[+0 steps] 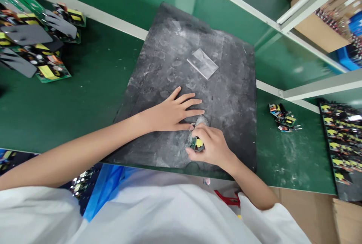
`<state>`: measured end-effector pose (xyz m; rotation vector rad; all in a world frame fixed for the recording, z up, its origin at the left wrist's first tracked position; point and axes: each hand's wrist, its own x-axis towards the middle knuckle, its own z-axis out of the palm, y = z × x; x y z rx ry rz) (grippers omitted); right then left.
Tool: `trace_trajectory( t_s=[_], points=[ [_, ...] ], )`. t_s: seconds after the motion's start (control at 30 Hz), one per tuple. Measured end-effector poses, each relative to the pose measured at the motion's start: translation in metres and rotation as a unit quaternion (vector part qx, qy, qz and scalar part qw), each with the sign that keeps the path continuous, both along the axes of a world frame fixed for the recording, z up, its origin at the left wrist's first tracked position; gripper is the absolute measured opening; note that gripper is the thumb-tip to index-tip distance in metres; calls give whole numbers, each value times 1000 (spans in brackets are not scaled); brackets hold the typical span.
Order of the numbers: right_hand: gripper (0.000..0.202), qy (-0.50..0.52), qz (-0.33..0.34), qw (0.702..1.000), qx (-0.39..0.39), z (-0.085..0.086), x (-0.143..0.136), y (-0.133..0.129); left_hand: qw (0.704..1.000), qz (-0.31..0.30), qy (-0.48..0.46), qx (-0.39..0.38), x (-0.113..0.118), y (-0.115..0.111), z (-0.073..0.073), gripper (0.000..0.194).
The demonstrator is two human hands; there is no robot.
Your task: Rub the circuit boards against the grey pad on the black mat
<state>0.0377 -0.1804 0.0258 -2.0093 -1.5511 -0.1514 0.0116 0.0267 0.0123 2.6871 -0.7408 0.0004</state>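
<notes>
My left hand lies palm down on the black mat, its fingers spread and nothing gripped. Just to its lower right, my right hand pinches a small circuit board with a yellow part on it, close to the mat's front edge. The fingers hide part of the board. A greyish, powdery patch shows just above the right hand. Farther back on the mat rests a flat, silvery-grey rectangular piece.
Circuit boards with grey plates are piled at the far left of the green table. A few small boards lie right of the mat. A black tray of boards stands at the far right. White frame bars cross the right side.
</notes>
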Motion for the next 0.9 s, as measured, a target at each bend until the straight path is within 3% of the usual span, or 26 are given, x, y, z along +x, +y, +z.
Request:
trace_trajectory(
  t_s=[0.3,0.77,0.9],
  points=[
    [19,21,3,1000,-8,-1,2,0,1000,2,0,3,0,-1,0,53],
    [17,152,3,988,-16,1,9,-1,1000,4,0,0,-2,-2,-1,54],
    [17,138,-10,990,-32,3,5,0,1000,5,5,-6,-2,-2,1,53]
  ],
)
